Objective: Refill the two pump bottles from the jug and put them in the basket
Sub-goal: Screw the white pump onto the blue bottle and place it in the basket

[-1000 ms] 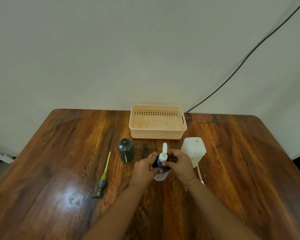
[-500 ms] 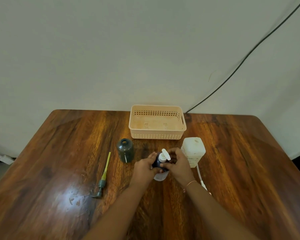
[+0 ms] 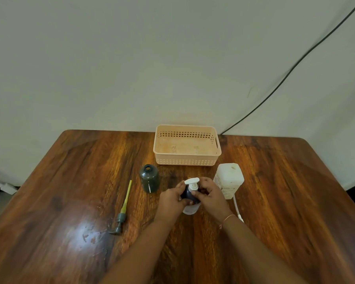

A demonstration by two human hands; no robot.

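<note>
A dark blue pump bottle [image 3: 188,195] with a white label stands upright at the table's middle. My left hand [image 3: 171,198] grips its body. My right hand [image 3: 209,194] is closed around the collar of its white pump head [image 3: 192,182], whose spout points left and away. A dark green bottle [image 3: 149,178] stands open-necked to the left, without a pump. Its grey-green pump with a yellow tube [image 3: 123,210] lies flat on the table further left. The translucent white jug [image 3: 229,179] stands just right of my right hand. The peach basket [image 3: 186,160] sits behind, holding nothing.
A white tube [image 3: 237,209] lies on the wooden table [image 3: 285,197] by the jug's base, partly behind my right wrist. A black cable [image 3: 291,68] runs down the wall to the table's back edge. Glare and small wet spots mark the wood at front left.
The white pump head has turned: its spout pointed straight away, then right, and now points left. My right hand's fingers shifted around the collar. The bottle stays in place.
</note>
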